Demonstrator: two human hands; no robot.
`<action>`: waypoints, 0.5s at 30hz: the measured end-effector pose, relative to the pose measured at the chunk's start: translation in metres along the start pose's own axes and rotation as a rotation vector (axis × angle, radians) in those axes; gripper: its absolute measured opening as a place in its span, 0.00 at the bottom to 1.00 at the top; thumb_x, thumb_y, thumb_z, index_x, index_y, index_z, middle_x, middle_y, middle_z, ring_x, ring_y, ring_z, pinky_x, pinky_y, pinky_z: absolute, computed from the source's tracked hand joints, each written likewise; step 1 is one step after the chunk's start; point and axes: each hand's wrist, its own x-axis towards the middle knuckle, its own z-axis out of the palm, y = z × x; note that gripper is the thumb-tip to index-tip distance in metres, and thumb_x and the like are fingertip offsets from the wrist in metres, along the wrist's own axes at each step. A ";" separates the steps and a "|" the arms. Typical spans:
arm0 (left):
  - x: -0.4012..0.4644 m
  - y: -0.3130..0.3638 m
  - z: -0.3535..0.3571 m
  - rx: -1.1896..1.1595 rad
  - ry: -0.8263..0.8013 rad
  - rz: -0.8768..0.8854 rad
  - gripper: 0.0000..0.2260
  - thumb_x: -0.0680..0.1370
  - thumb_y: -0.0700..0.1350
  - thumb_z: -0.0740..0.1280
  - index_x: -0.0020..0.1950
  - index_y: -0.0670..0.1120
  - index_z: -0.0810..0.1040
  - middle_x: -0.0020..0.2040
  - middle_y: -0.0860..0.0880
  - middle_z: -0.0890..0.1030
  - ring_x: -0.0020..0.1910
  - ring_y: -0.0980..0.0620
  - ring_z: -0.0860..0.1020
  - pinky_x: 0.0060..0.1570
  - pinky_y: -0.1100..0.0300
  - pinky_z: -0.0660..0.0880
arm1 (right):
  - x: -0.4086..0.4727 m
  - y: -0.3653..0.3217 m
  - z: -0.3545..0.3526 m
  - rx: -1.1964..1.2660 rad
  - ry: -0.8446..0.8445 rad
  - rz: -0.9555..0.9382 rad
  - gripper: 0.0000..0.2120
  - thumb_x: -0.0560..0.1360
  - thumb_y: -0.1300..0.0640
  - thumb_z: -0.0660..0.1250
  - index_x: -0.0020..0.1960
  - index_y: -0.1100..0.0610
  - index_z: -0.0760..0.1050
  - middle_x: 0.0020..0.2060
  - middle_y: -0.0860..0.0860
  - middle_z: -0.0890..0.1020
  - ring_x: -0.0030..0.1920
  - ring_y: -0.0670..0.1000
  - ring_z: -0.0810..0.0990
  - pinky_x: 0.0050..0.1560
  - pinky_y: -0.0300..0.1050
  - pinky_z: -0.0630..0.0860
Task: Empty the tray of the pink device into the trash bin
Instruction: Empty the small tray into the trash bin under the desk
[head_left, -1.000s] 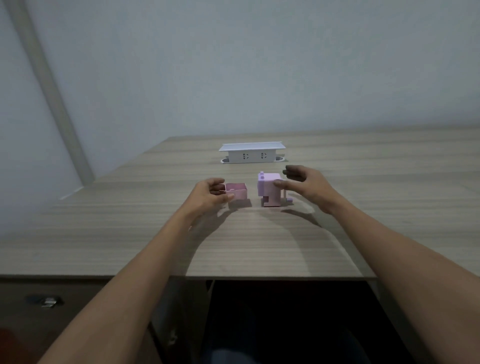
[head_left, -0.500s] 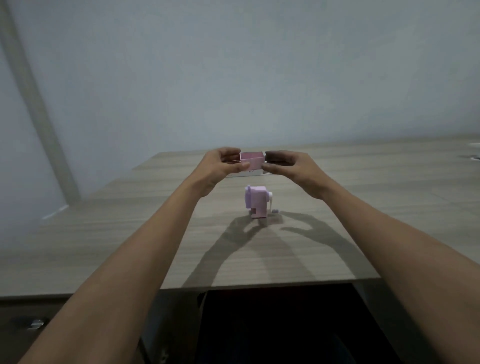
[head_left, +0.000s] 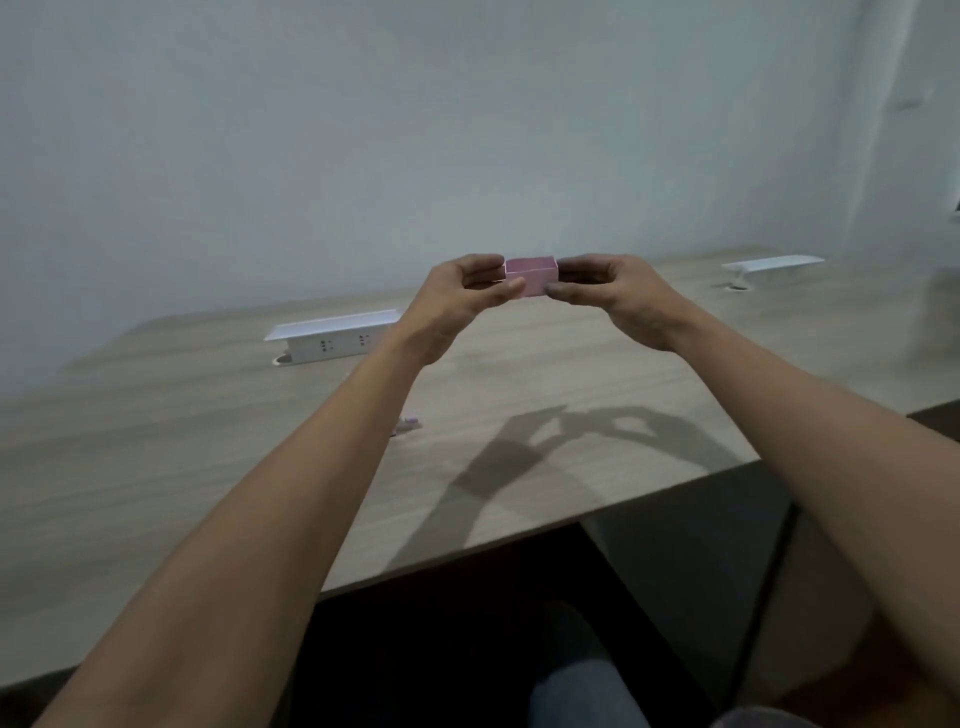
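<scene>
Tray (head_left: 531, 278), small, pink and open-topped, is held up in the air above the far part of the table (head_left: 597, 395), level and upright. The left hand (head_left: 460, 296) pinches its left end, thumb on the near face and fingers (head_left: 485, 262) curled over the far side; the right hand (head_left: 610, 293) grips the right end the same way. Both hands are closed on it.

Spillage looks like the main risk. With the top open, any tilt or jolt while carrying could scatter whatever is inside over the table or floor; the contents cannot be seen from this angle. The grip is at the fingertips only, so a light plastic box could also slip if one hand lets go carelessly.

No trash bin is in view, so the person will probably have to turn or reach somewhere unseen, and a fast swing makes tipping more likely.

Of the pink device (head_left: 408, 425) only a sliver shows, on the table beside the left forearm, which hides the rest; a low sweep of that arm might knock it over. A white socket box (head_left: 332, 338) with raised lid sits far left, another (head_left: 771, 266) far right, both well apart from the hands. Nothing stands in the way ahead; the table edge and dark space beneath lie nearest.
</scene>
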 end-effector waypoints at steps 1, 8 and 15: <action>0.005 -0.001 0.017 -0.011 -0.040 0.000 0.28 0.75 0.45 0.76 0.73 0.38 0.74 0.65 0.42 0.82 0.66 0.48 0.80 0.67 0.58 0.76 | -0.009 0.001 -0.016 -0.004 0.024 0.010 0.22 0.71 0.57 0.78 0.64 0.60 0.82 0.58 0.52 0.87 0.62 0.47 0.83 0.58 0.34 0.76; 0.021 0.004 0.114 -0.067 -0.255 0.029 0.18 0.77 0.44 0.74 0.66 0.40 0.81 0.57 0.47 0.86 0.53 0.57 0.82 0.52 0.66 0.77 | -0.069 0.005 -0.100 -0.103 0.147 0.100 0.21 0.72 0.58 0.77 0.65 0.59 0.81 0.59 0.51 0.86 0.63 0.47 0.83 0.59 0.36 0.76; 0.018 0.014 0.205 -0.121 -0.433 0.041 0.19 0.78 0.43 0.73 0.68 0.38 0.79 0.58 0.44 0.85 0.54 0.53 0.82 0.58 0.59 0.78 | -0.146 -0.005 -0.162 -0.158 0.287 0.196 0.23 0.72 0.62 0.76 0.66 0.62 0.80 0.61 0.54 0.85 0.64 0.50 0.82 0.64 0.41 0.75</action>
